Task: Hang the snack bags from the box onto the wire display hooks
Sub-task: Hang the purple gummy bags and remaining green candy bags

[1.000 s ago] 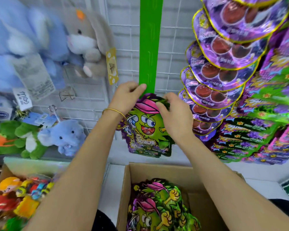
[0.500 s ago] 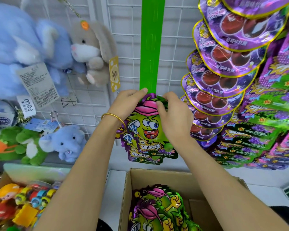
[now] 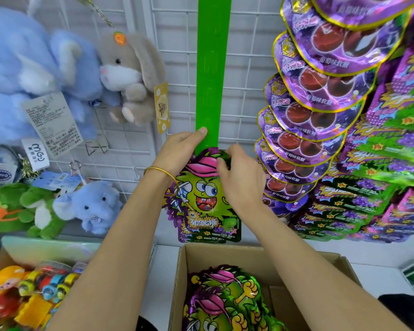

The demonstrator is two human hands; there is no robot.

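A green snack bag [image 3: 207, 199] with a cartoon face and pink cap hangs at the lower end of a green hanging strip [image 3: 213, 75] on the white wire grid [image 3: 246, 75]. My left hand [image 3: 179, 152], with a gold bangle, holds the strip's lower end, thumb on its edge. My right hand [image 3: 239, 180] pinches the bag's top at the pink cap. At least one more bag hangs behind it. The cardboard box [image 3: 296, 263] below holds several more of the same bags [image 3: 227, 299].
Purple candy bags [image 3: 320, 96] and green-purple packs [image 3: 380, 177] hang in columns at right. Plush toys hang at left: a grey bunny [image 3: 127, 75], a blue elephant [image 3: 91, 206], a green frog [image 3: 34, 209]. A tray of toy cars [image 3: 34, 292] sits at lower left.
Both hands and the bag have stayed at the strip's lower end. My left thumb now rests on the strip's edge, and my right fingers have shifted slightly on the bag's top.
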